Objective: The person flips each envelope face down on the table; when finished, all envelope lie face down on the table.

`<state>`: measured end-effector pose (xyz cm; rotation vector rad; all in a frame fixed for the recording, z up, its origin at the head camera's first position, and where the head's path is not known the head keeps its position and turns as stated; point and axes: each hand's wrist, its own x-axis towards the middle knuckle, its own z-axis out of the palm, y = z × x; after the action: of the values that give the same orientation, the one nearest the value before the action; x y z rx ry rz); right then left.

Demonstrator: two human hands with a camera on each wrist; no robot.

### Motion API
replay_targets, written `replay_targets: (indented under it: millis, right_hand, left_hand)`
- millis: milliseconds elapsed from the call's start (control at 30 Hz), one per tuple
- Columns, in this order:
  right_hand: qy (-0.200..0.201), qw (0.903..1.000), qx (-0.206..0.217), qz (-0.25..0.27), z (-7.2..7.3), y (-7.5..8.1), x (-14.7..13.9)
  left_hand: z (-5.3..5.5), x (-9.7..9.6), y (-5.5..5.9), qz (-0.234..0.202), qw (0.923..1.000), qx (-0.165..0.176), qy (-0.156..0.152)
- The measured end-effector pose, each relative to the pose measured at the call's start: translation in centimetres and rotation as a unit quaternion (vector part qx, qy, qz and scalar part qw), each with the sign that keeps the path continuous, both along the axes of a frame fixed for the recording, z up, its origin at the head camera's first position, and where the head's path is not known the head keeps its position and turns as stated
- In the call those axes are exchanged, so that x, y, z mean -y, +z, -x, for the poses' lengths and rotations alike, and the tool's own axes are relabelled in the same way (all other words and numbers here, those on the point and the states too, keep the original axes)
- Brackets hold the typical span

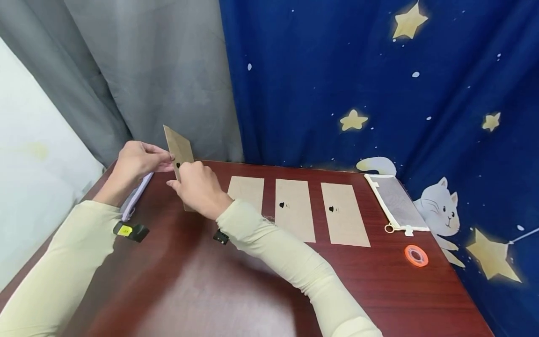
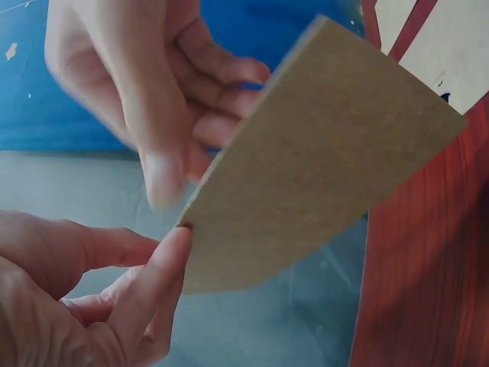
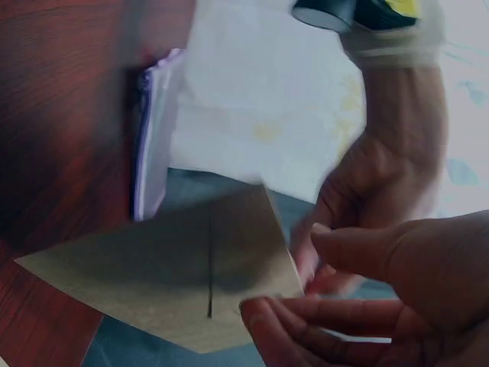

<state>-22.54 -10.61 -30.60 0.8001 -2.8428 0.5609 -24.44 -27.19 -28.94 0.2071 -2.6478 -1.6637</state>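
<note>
A thin brown kraft-paper rectangle (image 1: 178, 144) stands on edge above the table's far left part, a small black mark on its right face. My left hand (image 1: 145, 159) pinches its near edge between thumb and fingers, clearest in the left wrist view, where the plain brown face (image 2: 321, 153) shows. Beside that edge is my right hand (image 1: 200, 187), its thumb (image 2: 164, 180) held apart from the paper and its fingers along the other side. In the right wrist view a dark line runs down the rectangle (image 3: 160, 279) near those fingers. The left hand (image 3: 374, 183) is partly hidden there.
Three similar kraft rectangles (image 1: 345, 215) lie in a row on the dark red table (image 1: 404, 295). A mesh zip pouch (image 1: 397, 201) and an orange ring-shaped roll (image 1: 416, 256) lie at right. Left of the hands is a lavender-edged pouch (image 3: 157, 130). Curtains (image 1: 294, 84) hang behind.
</note>
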Motion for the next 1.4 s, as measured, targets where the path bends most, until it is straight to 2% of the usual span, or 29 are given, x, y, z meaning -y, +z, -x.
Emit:
replay_targets:
  millis: [67,233,400,500,633,733,800,900,933,1000,1067,1100,1167,1400]
  right_hand:
    - [-0.007,0.9991,-0.026,-0.034,-0.2,0.1,0.4]
    - [-0.034,0.9917,-0.093,-0.082,0.1,0.2,1.3]
    - [-0.064,0.9820,-0.124,-0.128,0.2,0.1,1.7]
    - [-0.071,0.9785,-0.144,-0.129,0.1,-0.4,1.5]
    - [-0.069,0.9779,-0.162,-0.114,-0.1,-0.9,1.0]
    - [-0.068,0.9827,-0.149,-0.086,0.0,-1.0,0.5]
    - [-0.075,0.9866,-0.134,-0.055,0.2,-0.8,0.1]
    - [-0.096,0.9893,-0.111,-0.002,0.7,-0.5,-0.6]
    - [-0.103,0.9892,-0.104,0.016,0.9,-0.4,-0.8]
    - [-0.117,0.9883,-0.089,0.042,1.2,-0.3,-1.1]
    - [-0.122,0.9880,-0.071,0.064,1.4,-0.2,-1.4]
    - [-0.121,0.9881,-0.063,0.071,1.5,-0.3,-1.5]
    - [-0.120,0.9881,-0.049,0.083,1.6,-0.4,-1.7]
    - [-0.124,0.9875,-0.039,0.089,1.9,-1.1,-2.5]
  left_hand:
    - [0.2,-0.4,0.0,-0.007,1.0000,-0.006,0.002]
    - [0.5,-1.0,0.1,-0.012,0.9992,-0.034,0.019]
    - [0.3,-1.2,-0.1,0.032,0.9979,-0.046,0.033]
    - [0.2,-1.4,-0.5,0.047,0.9972,-0.047,0.036]
    - [0.1,-1.8,-1.4,0.018,0.9977,-0.057,0.032]
    - [0.3,-1.9,-2.3,-0.010,0.9977,-0.060,0.030]
    - [0.4,-1.9,-3.1,-0.022,0.9987,-0.040,0.024]
    - [0.8,-1.6,-4.4,-0.059,0.9977,0.031,-0.002]
    - [1.0,-1.4,-4.8,-0.076,0.9951,0.061,-0.017]
    - [1.4,-1.1,-5.6,-0.120,0.9847,0.116,-0.050]
    - [1.7,-0.8,-6.2,-0.156,0.9732,0.152,-0.074]
    - [1.8,-0.6,-6.5,-0.169,0.9688,0.162,-0.082]
    - [2.0,-0.4,-6.9,-0.179,0.9650,0.168,-0.091]
    - [1.7,-0.1,-7.2,-0.185,0.9644,0.167,-0.088]
